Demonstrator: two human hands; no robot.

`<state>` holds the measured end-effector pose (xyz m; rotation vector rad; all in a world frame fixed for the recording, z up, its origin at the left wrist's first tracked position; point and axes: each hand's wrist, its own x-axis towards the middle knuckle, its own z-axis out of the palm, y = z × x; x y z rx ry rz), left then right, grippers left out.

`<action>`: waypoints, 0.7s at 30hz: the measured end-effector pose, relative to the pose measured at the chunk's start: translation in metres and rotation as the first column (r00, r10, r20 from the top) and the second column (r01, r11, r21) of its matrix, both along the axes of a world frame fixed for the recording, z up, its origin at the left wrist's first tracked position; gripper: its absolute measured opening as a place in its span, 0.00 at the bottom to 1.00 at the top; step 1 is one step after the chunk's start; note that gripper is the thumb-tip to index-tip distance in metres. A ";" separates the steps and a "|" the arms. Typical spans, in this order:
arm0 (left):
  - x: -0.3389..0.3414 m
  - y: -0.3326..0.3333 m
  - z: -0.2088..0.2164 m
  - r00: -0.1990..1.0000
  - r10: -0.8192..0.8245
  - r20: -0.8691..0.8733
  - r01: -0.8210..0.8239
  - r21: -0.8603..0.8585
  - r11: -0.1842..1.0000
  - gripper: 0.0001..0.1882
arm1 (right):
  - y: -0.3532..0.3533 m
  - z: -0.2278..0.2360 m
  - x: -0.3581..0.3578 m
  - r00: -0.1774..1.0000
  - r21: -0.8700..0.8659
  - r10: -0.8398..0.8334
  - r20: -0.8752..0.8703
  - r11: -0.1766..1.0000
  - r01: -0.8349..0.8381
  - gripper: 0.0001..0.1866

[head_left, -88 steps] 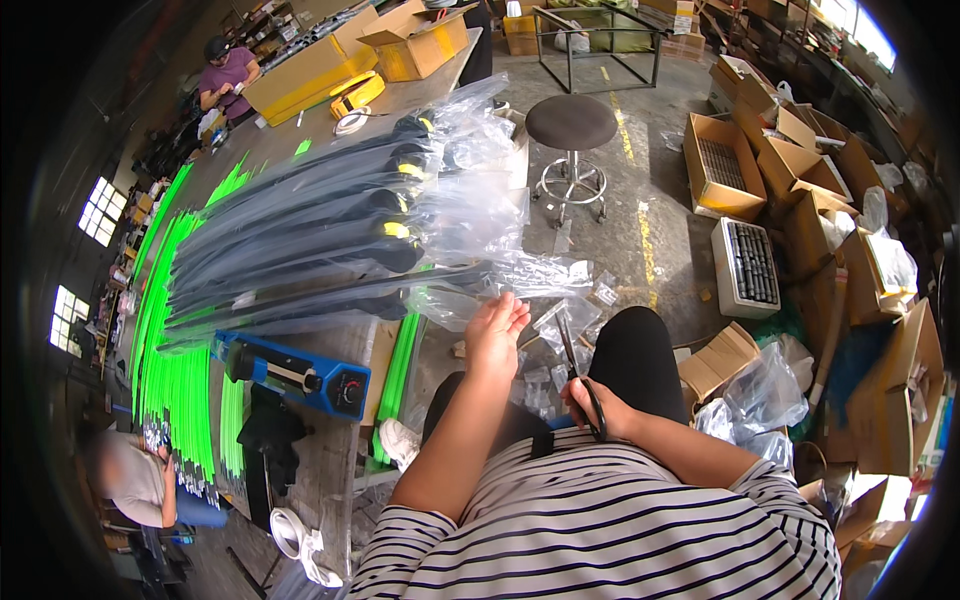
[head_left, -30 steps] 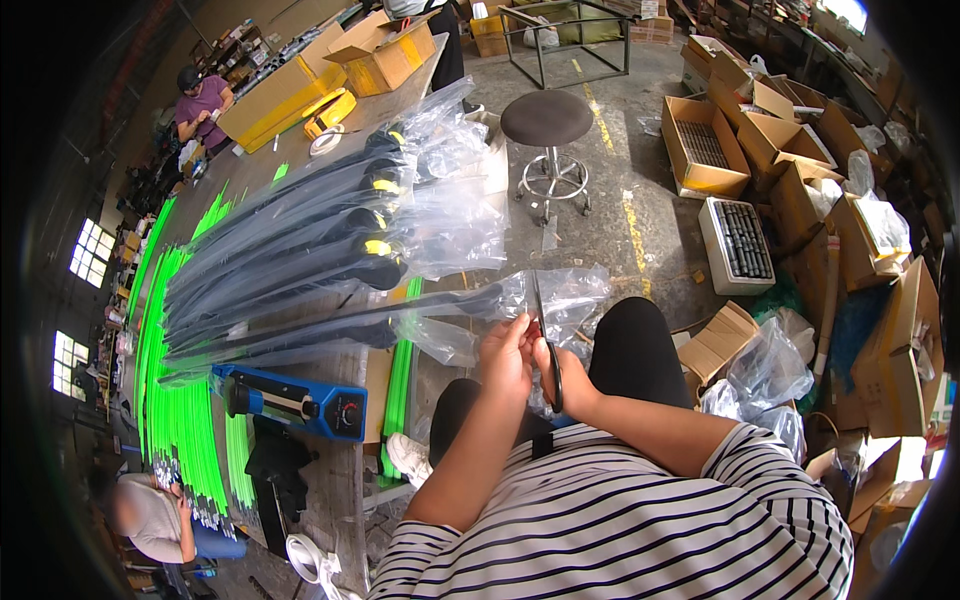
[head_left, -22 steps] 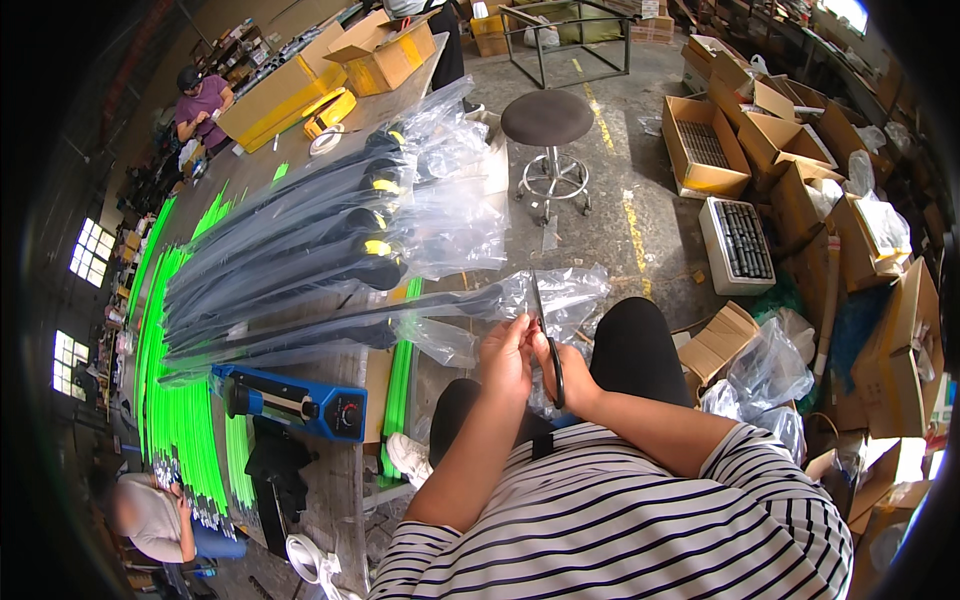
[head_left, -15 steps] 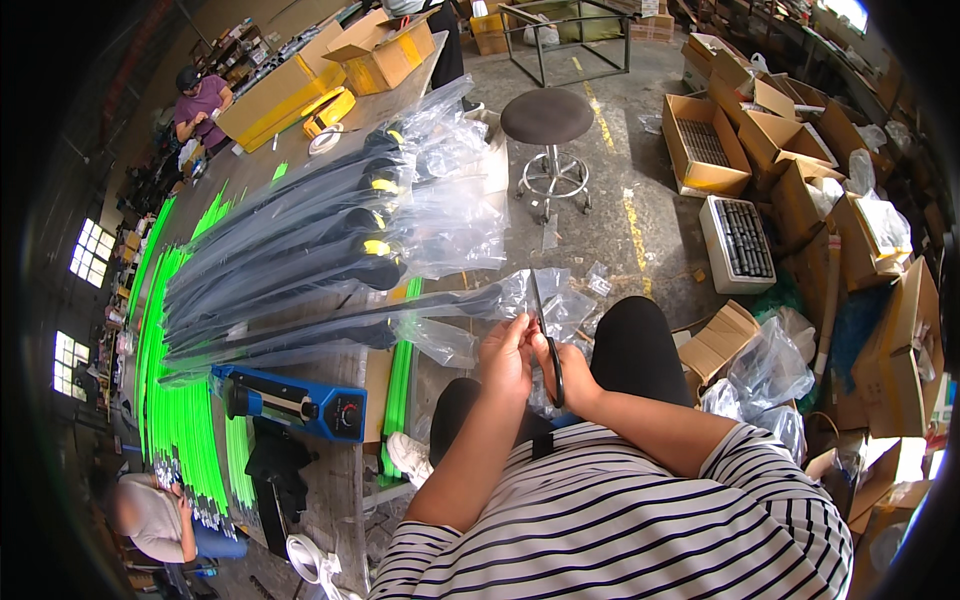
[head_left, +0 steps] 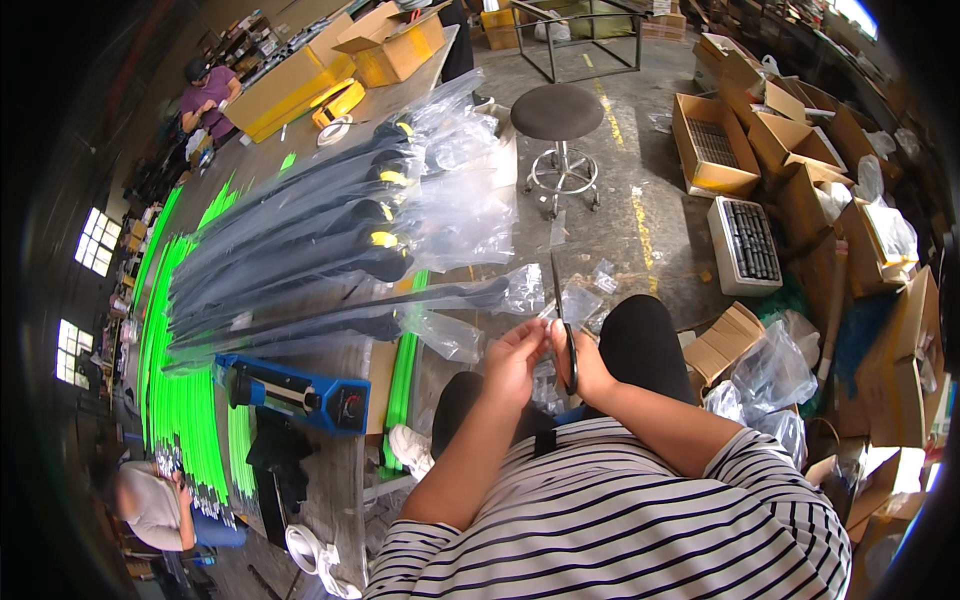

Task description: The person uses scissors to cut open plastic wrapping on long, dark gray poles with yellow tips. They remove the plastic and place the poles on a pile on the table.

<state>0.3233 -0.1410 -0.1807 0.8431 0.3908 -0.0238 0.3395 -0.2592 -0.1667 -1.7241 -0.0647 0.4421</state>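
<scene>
Daylight comes in here through the windows (head_left: 99,240) at the left and a blown-out opening (head_left: 857,18) at upper right, leaving the middle bright enough. White glare breaks along the plastic sleeves (head_left: 460,205) left of centre, and the floor (head_left: 612,225) lies in patches of light and shade. The far upper left is dim. Toward the rim everything bends and sinks into black; a person's head (head_left: 125,500) at lower left is smeared, while the scissors (head_left: 571,352) near centre look fairly crisp.
</scene>
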 end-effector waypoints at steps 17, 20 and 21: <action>-0.030 0.062 0.049 0.888 0.434 0.152 -0.460 0.309 0.833 0.08 | -0.001 0.008 -0.008 0.992 0.082 0.081 0.093 0.993 -0.088 0.22; -0.037 0.034 0.047 0.939 0.322 0.121 -0.340 0.192 0.921 0.08 | 0.006 0.031 -0.012 0.983 0.483 -0.022 -0.184 0.869 0.110 0.21; -0.039 0.025 0.047 0.957 0.279 0.078 -0.289 0.244 0.926 0.09 | 0.003 0.049 -0.013 0.979 0.544 0.014 -0.206 0.833 0.102 0.21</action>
